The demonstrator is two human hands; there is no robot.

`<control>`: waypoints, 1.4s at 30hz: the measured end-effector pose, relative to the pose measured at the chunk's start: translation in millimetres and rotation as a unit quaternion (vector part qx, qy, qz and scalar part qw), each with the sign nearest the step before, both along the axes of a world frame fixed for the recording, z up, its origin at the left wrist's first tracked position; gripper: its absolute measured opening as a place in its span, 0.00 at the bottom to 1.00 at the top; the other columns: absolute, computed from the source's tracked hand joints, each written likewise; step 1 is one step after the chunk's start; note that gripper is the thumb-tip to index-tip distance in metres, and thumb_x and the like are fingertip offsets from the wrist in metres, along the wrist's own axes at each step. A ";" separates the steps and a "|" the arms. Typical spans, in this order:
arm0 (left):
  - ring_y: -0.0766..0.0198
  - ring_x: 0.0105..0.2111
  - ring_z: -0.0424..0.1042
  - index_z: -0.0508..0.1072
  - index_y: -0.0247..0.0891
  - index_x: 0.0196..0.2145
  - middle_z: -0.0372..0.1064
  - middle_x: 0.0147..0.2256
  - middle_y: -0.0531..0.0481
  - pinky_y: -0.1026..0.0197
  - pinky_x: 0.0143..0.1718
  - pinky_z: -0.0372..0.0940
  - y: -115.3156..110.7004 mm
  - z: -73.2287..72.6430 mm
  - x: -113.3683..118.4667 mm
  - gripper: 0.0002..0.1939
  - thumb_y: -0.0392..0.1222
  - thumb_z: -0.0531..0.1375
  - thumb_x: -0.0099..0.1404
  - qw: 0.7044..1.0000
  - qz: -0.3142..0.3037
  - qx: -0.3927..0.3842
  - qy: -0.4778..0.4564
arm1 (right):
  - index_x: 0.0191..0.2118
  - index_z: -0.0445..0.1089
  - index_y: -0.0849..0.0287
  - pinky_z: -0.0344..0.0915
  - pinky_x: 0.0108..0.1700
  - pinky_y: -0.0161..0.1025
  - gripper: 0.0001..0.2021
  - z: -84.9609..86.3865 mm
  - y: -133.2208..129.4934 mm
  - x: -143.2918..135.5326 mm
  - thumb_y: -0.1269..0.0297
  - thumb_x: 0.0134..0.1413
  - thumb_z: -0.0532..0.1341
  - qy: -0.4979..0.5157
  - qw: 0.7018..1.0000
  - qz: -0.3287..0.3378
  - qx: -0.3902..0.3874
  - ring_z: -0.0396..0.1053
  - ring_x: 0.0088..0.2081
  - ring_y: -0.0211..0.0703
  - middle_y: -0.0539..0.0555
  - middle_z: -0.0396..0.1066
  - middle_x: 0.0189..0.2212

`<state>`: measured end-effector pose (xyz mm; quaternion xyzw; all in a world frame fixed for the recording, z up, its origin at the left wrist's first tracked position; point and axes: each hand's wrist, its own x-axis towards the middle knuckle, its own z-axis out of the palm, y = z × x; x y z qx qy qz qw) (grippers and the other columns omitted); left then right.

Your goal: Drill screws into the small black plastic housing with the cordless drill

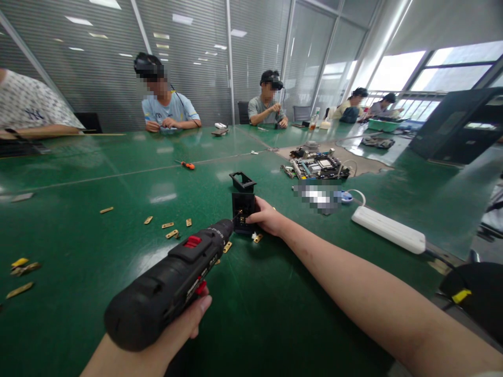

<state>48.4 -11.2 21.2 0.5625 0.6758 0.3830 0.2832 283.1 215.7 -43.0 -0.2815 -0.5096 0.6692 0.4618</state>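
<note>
Black drill [165, 288] held in left hand [184, 324], fingers wrapped round handle, partly hidden. Bit points into small black box [243, 200]; contact too small to tell. Right hand [269, 217] pinches box's right side, thumb across front. Black frame [248, 186] just behind box. Brass strips [167, 225] scattered leftward on green table [98, 183].
</note>
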 end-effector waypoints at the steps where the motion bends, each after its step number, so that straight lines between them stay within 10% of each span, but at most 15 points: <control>1: 0.58 0.15 0.76 0.80 0.45 0.22 0.74 0.14 0.56 0.57 0.23 0.73 0.0 0.4 0.9 0.16 0.59 0.66 0.58 1.000 0.004 -0.005 -0.005 | 0.48 0.73 0.53 0.74 0.52 0.48 0.33 -0.1 0.2 0.0 0.74 0.28 0.73 0.000 1.000 0.001 0.000 0.78 0.44 0.50 0.47 0.80 0.40; 21: 0.60 0.14 0.74 0.82 0.47 0.24 0.73 0.13 0.61 0.61 0.20 0.72 -6.5 21.0 17.1 0.06 0.48 0.70 0.55 0.996 0.053 0.055 -0.035 | 0.50 0.74 0.54 0.74 0.51 0.47 0.34 -4.5 3.8 -0.2 0.75 0.28 0.73 0.006 1.000 0.000 0.001 0.78 0.45 0.51 0.48 0.81 0.41; 42: 0.53 0.15 0.80 0.81 0.47 0.32 0.77 0.14 0.58 0.58 0.20 0.77 5.2 -3.4 -5.2 0.10 0.53 0.70 0.59 0.999 -0.018 -0.021 0.047 | 0.50 0.73 0.53 0.75 0.51 0.49 0.33 -5.1 3.0 0.3 0.74 0.30 0.72 -0.007 1.000 -0.003 0.011 0.78 0.44 0.52 0.48 0.80 0.41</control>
